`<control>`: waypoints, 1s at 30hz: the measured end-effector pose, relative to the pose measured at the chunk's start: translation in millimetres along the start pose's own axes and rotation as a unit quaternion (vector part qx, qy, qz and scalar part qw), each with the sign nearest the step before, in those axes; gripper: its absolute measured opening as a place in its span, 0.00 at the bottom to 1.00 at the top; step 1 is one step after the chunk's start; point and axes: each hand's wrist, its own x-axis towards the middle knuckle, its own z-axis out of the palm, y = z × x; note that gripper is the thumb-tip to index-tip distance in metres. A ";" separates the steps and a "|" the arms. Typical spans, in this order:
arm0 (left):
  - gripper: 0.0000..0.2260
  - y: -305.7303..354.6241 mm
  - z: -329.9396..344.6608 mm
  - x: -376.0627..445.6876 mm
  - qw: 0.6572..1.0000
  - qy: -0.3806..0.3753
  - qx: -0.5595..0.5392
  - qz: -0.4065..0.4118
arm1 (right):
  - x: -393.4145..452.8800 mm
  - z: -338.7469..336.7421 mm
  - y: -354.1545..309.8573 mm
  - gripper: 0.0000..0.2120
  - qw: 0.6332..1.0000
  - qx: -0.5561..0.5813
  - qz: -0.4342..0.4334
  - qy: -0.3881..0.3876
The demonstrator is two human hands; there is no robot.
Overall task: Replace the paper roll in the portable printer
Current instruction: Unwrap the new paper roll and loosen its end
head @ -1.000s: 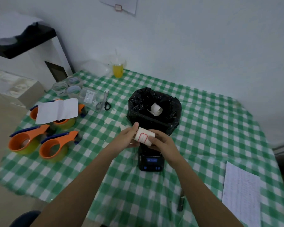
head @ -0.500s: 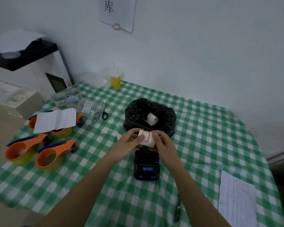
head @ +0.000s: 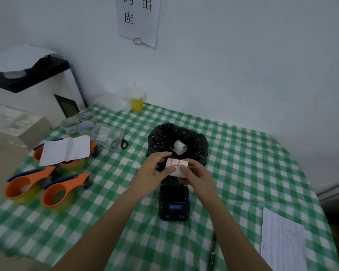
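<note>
Fingertips of the left hand [head: 152, 169] and right hand [head: 196, 174] pinch the white paper roll [head: 177, 166] from both sides. The roll is held in the air directly above the open black portable printer [head: 174, 203], in front of the black-lined bin [head: 177, 142] on the checked tablecloth [head: 243, 163].

Surface cloth [head: 243, 173]: green and white checks, all the way across.
Paper roll [head: 177, 166]: white, with a red-outlined label on it.
Printer [head: 174, 204]: black, with blue accents on the front panel.
Bin liner [head: 164, 137]: glossy black, a white used roll [head: 180, 146] inside.
Tape dispensers [head: 61, 192]: orange bodies, dark blue handles, yellow-green tape.
Scissors [head: 120, 141]: black handles.
Cup [head: 137, 103]: yellow liquid.
Wall sign [head: 139, 18]: white sheet, black characters.
</note>
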 end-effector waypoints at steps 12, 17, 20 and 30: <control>0.13 14.1 -2.3 6.9 0.882 0.051 0.385 0.266 | 1.7 -0.8 6.0 0.07 0.988 -0.136 -0.060 0.042; 0.13 12.6 -5.4 8.5 0.875 0.015 0.399 0.273 | 2.3 -2.5 13.0 0.14 0.984 -0.163 -0.053 0.050; 0.14 13.8 -2.9 8.8 0.880 0.031 0.402 0.250 | 2.3 -2.5 17.0 0.20 0.984 -0.166 -0.045 0.053; 0.10 6.8 -2.2 10.1 0.916 -0.025 0.353 0.189 | -0.2 -6.3 18.6 0.14 0.991 -0.132 -0.014 0.035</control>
